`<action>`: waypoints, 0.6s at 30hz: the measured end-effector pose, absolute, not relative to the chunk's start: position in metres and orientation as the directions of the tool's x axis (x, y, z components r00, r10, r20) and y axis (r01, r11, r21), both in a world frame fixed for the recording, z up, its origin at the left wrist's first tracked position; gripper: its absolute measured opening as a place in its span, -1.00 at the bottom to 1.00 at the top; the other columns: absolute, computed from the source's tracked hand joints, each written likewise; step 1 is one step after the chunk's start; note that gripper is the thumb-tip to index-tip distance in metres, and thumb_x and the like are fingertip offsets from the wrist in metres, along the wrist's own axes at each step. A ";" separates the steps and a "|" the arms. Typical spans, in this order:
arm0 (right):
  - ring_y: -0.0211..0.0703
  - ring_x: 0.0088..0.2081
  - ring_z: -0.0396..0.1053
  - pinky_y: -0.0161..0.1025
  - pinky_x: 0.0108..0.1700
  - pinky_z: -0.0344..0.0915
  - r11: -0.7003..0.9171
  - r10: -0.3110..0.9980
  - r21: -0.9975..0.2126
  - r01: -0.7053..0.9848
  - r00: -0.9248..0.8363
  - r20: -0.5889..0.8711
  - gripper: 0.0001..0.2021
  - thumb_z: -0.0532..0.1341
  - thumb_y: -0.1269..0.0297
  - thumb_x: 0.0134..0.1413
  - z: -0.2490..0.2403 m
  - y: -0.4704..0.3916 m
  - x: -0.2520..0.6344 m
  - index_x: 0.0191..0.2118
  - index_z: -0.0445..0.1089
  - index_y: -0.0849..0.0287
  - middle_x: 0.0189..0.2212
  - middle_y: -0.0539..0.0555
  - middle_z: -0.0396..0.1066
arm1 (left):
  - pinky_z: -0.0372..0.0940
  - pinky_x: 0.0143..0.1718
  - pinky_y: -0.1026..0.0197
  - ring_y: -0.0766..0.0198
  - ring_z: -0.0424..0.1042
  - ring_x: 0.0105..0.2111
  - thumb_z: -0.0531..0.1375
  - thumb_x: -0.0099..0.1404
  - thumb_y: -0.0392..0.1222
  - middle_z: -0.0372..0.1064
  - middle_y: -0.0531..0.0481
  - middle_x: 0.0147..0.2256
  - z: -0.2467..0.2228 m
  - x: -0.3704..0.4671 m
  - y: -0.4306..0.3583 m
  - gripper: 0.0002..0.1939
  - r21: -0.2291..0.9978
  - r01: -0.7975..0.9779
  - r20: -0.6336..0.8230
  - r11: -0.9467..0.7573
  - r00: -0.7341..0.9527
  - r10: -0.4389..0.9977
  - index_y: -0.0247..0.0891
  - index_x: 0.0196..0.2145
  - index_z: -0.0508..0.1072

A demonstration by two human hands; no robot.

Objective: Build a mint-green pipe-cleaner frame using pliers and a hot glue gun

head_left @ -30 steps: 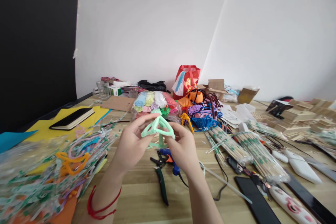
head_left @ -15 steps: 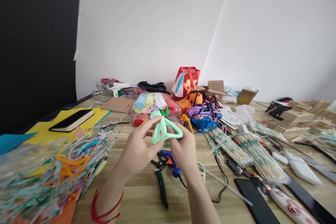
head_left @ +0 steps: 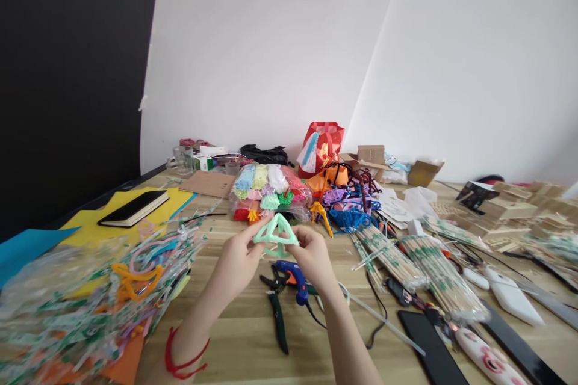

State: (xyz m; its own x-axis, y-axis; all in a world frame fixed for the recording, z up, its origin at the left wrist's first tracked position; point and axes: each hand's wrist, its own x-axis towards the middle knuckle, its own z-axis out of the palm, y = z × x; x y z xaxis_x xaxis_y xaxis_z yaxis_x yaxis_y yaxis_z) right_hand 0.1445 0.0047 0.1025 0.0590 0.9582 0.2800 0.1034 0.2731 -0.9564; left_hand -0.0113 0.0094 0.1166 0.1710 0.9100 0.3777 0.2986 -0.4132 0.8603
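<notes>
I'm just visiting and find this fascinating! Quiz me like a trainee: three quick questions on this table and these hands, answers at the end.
1. True or false: the left hand and the right hand both hold the mint-green frame.
2. What lies on the yellow paper?
a) black notebook
b) red bag
c) blue glue gun
3. Fill in: the cord on the left wrist is ____.

Key: 1 true; 2 a; 3 red

Bright, diffuse indoor light, faint soft shadows, wide-angle stretching, left foreground blurred
</notes>
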 end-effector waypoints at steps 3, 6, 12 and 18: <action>-0.29 -0.47 0.27 -0.40 -0.47 0.14 0.168 0.975 -0.969 -0.183 -0.116 0.191 -0.67 0.37 0.26 -0.21 0.086 0.000 0.149 -0.22 0.44 0.20 -0.45 0.02 0.44 | 0.35 -0.14 0.17 0.11 0.38 -0.08 0.10 0.09 -0.40 0.39 -0.10 -0.08 0.095 -0.018 0.017 -0.59 0.735 0.458 0.512 -0.500 0.109 0.852 -0.19 -0.11 0.51; -0.43 -0.59 0.07 -0.46 -0.60 -0.08 -0.073 0.931 -0.919 -0.388 -0.357 0.077 -0.56 0.37 0.22 -0.17 0.067 -0.010 0.153 -0.09 0.41 0.17 -0.38 0.06 0.44 | 0.36 -0.21 0.16 0.15 0.40 -0.21 0.11 0.15 -0.31 0.35 -0.11 -0.21 0.074 -0.023 0.019 -0.71 0.675 0.534 0.556 -0.510 0.088 0.827 -0.18 -0.21 0.55; -0.44 -0.65 -0.08 -0.45 -0.66 -0.21 -0.157 0.943 -0.827 -0.539 -0.330 0.035 -0.67 0.40 0.21 -0.20 0.025 -0.012 0.153 -0.27 0.45 0.28 -0.71 -0.12 0.15 | 0.38 -0.27 0.18 0.22 0.41 -0.29 0.13 0.13 -0.30 0.30 -0.09 -0.21 0.043 -0.023 0.011 -0.62 0.777 0.434 0.438 -0.455 0.147 0.887 -0.15 -0.08 0.49; -0.42 -0.67 0.16 -0.45 -0.67 0.00 -0.037 0.999 -0.874 -0.484 -0.035 -0.023 -0.64 0.43 0.21 -0.31 0.003 -0.012 0.148 -0.33 0.36 0.20 -0.52 -0.01 0.44 | 0.37 -0.27 0.19 0.22 0.37 -0.23 0.03 0.11 -0.39 0.29 -0.11 -0.12 0.009 -0.020 -0.001 -0.56 0.829 0.363 0.441 -0.427 0.046 0.896 -0.20 -0.04 0.39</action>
State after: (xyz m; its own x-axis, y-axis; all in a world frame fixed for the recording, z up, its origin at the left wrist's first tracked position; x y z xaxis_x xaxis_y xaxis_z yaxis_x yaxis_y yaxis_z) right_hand 0.1481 -0.0124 0.0025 -0.0349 0.9991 -0.0227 -0.4840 -0.0368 -0.8743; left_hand -0.0203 -0.0014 0.0090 0.0459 0.8962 0.4413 0.3627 -0.4266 0.8285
